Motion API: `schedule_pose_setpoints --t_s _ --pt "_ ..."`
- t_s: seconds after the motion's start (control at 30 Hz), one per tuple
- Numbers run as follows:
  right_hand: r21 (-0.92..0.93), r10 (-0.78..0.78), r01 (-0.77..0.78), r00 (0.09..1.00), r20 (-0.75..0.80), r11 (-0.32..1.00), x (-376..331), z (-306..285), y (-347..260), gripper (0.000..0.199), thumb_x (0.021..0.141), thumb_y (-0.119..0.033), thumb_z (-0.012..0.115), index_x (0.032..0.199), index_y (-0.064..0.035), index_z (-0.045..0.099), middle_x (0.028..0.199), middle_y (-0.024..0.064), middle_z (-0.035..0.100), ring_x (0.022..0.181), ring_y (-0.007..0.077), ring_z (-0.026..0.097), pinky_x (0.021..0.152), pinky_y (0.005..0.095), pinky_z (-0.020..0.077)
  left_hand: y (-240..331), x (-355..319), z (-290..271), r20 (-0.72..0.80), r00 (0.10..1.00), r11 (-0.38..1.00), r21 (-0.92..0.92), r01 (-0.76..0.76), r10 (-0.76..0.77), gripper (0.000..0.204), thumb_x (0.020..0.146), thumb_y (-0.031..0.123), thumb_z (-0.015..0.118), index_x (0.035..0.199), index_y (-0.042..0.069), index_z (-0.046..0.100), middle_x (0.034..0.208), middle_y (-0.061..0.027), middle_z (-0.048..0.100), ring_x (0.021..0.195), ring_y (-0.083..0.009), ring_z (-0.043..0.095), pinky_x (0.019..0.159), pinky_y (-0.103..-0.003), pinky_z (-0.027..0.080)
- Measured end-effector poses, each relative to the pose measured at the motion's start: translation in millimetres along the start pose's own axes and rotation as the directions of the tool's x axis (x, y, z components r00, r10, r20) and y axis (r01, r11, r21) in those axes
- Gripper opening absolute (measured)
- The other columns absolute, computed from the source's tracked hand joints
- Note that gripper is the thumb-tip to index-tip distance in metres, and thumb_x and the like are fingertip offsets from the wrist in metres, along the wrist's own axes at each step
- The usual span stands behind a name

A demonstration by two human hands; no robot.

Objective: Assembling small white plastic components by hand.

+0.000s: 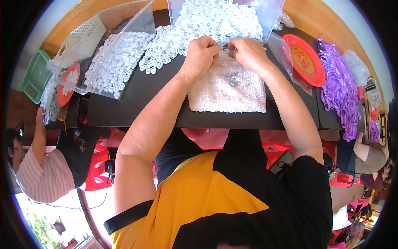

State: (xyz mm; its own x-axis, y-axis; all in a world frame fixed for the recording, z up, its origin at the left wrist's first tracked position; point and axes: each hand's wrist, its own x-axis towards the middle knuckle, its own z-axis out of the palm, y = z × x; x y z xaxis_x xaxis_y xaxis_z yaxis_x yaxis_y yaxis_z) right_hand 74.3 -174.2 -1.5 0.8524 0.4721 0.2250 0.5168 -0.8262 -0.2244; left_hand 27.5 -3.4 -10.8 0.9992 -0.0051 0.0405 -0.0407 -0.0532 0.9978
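Note:
Side by side over the top edge of a folded white towel (228,89) are my two hands, fingers curled in a pinch. My left hand (202,53) has thumb and forefinger pressed together; what lies between them is too small to make out. Facing it, my right hand (247,52) is closed in the same way, its fingertips partly hidden. One small white oval plastic piece (224,64) rests on the towel between the hands. Just beyond, a large pile of similar white oval pieces (219,20) spills out of a clear plastic bin onto the dark table (141,112).
To the left stands a tilted clear bin (118,62) of white pieces, with a white basket (81,41) and a green tray (36,76). A red plate (304,60) and purple ribbons (338,83) lie right. Another person (47,174) sits at left.

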Motion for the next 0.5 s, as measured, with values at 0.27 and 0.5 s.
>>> schedule_pose_setpoints --t_s 0.27,0.5 --pt "0.259 0.038 -0.032 0.999 -0.02 0.965 -11.1 -18.4 11.0 0.015 0.076 -0.012 0.068 0.085 -0.0013 0.064 0.077 0.0134 0.067 0.075 0.0272 0.065 0.065 0.0368 0.0473 5.1 -2.9 -1.5 -0.007 1.0 0.998 0.065 0.003 -0.003 0.012 0.088 0.013 0.062 0.088 0.001 0.062 0.066 -0.001 0.057 0.053 -0.007 0.048 0.043 -0.023 0.036" --pt "0.257 -0.079 0.103 0.992 -0.102 0.961 -40.0 -14.2 12.3 0.008 0.083 -0.002 0.059 0.089 0.0003 0.062 0.079 0.0084 0.064 0.076 0.0173 0.061 0.071 0.0306 0.0472 2.9 -0.5 -1.5 -0.023 1.0 0.996 0.088 -0.012 0.014 0.014 0.086 0.011 0.063 0.085 -0.003 0.063 0.064 -0.004 0.058 0.053 -0.0103 0.051 0.05 -0.027 0.045"
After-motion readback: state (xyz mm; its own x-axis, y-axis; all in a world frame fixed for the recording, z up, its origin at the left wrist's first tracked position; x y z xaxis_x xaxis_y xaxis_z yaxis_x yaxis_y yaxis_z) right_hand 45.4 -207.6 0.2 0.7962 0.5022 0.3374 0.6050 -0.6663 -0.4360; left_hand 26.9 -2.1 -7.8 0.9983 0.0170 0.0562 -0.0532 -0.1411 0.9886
